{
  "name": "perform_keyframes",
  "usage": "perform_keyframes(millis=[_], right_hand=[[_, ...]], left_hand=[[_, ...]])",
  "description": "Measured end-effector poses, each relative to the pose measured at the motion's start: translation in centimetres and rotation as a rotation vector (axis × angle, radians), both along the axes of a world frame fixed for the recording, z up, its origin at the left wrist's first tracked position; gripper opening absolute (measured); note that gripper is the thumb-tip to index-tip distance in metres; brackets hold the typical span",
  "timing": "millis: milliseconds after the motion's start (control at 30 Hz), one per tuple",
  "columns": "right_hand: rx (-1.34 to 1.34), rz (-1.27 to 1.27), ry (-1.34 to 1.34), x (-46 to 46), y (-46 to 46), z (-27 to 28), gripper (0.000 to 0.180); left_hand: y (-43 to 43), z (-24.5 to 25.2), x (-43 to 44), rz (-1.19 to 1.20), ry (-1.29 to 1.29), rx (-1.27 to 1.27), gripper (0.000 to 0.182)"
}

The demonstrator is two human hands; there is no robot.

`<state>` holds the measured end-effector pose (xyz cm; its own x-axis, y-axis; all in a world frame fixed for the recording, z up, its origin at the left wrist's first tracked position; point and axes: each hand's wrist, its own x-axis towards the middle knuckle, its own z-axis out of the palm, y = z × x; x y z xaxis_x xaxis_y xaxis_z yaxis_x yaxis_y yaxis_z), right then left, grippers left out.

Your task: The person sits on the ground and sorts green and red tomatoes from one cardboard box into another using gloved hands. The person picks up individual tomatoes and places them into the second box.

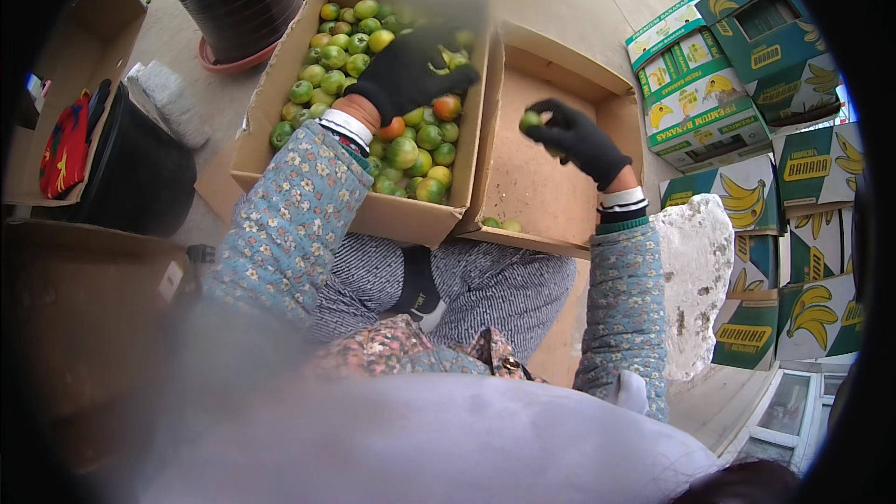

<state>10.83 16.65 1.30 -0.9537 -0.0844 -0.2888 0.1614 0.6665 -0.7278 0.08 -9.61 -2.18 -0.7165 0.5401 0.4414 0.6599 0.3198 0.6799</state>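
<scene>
My left hand [413, 73], in a black knit glove, reaches over a cardboard box [357, 213] filled with mostly green tomatoes [402, 152]. A few of them are turning orange-red. Green shows between its thumb and fingers, but blur hides whether the hand grips a tomato. My right hand [577, 140], gloved the same way, holds a small green tomato [530, 120] at its fingertips. It is above a second cardboard box [521, 175] on the right. In that box's near left corner lie a couple of green tomatoes [500, 224].
Stacked banana cartons [700, 101] stand at the right, beside a white foam block [693, 287]. To the left are a black bucket [143, 168], another cardboard box [77, 280] and a red patterned cloth [64, 147]. A dark plant pot [231, 0] rises at the upper left.
</scene>
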Motion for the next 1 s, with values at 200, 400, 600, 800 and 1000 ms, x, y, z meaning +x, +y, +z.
perform_keyframes(millis=[200,400,600,800,1000], right_hand=[[-0.558,0.021,0.293,-0.1,-5.2,1.5,0.04],[-0.348,-0.27,0.243,-0.8,-3.6,-0.2,0.03],[0.711,0.431,-0.101,1.4,-5.2,-4.1,0.047],[0.822,0.534,-0.133,0.8,-6.7,-5.2,0.04],[0.496,-0.045,0.209,-0.6,-1.4,-1.5,0.043]], left_hand=[[1.5,0.8,2.3,-0.363,0.046,0.069,0.06],[0.5,0.1,-0.2,0.175,-0.118,0.107,0.056],[-0.2,-1.8,-3.0,0.368,-0.131,-0.116,0.066],[-0.3,-2.2,-2.5,0.318,-0.181,-0.031,0.058],[-0.5,-2.1,-1.7,0.216,-0.131,-0.13,0.045]])
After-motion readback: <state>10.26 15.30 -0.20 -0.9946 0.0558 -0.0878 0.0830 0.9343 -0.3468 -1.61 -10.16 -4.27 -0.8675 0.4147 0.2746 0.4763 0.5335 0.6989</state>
